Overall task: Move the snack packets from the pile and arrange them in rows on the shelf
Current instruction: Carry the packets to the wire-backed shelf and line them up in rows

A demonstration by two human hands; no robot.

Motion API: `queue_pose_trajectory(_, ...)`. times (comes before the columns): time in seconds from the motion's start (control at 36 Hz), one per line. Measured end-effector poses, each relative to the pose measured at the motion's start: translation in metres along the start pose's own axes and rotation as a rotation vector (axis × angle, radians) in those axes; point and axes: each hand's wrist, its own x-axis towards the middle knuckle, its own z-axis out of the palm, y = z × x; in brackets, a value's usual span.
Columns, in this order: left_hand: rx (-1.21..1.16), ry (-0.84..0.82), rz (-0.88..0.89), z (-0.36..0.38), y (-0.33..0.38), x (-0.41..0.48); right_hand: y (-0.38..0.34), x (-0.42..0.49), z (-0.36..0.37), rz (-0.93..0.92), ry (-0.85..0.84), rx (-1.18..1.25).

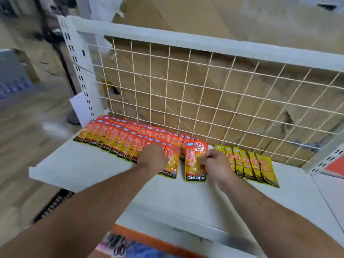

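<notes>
Ok, quick notes:

1. R hand (216, 164) pinches an orange packet (195, 164) by its right edge. It's on or just above the shelf (78, 164) (can't tell which), in the gap btwn the orange rows (119, 136) and the yellow row (249, 164).
2. L hand (154, 159) sits on the end packet (170, 167) of the front orange row. Fingers hidden, so can't tell if it's gripping or just pressing.
3. Risk: pouches look slick and overlap like shingles w/ nothing locking them. A nudge while seating the new one could slide or fan the row end.
4. Risk: gap is tight, so more orange may crowd the yellow row.
5. Materials: glossy, flat, soft-looking pouches; smooth white shelf; wire grid (204, 90) behind.
</notes>
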Motion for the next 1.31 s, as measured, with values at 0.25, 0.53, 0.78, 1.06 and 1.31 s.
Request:
queue_pose_trajectory(0.25, 0.081, -0.006, 0.097, 0.000, -0.010, 0.009, -0.013, -0.015, 0.010, 0.003, 0.051, 0.020)
queue_pose_trajectory(0.53, 0.070, -0.001, 0.170, 0.004, -0.015, 0.015, -0.011, -0.023, 0.015, 0.031, 0.099, 0.022)
queue_pose_trajectory(0.78, 0.218, 0.203, 0.335, -0.013, -0.017, 0.011, -0.004, -0.018, 0.020, 0.095, 0.088, -0.014)
queue_pose_trajectory(1.06, 0.264, 0.127, 0.400, -0.024, -0.021, 0.013, -0.006, -0.002, 0.035, 0.163, 0.045, 0.047)
queue_pose_trajectory(1.31, 0.251, 0.077, 0.383, -0.027, -0.023, 0.012, -0.009, 0.003, 0.052, 0.087, 0.087, -0.460)
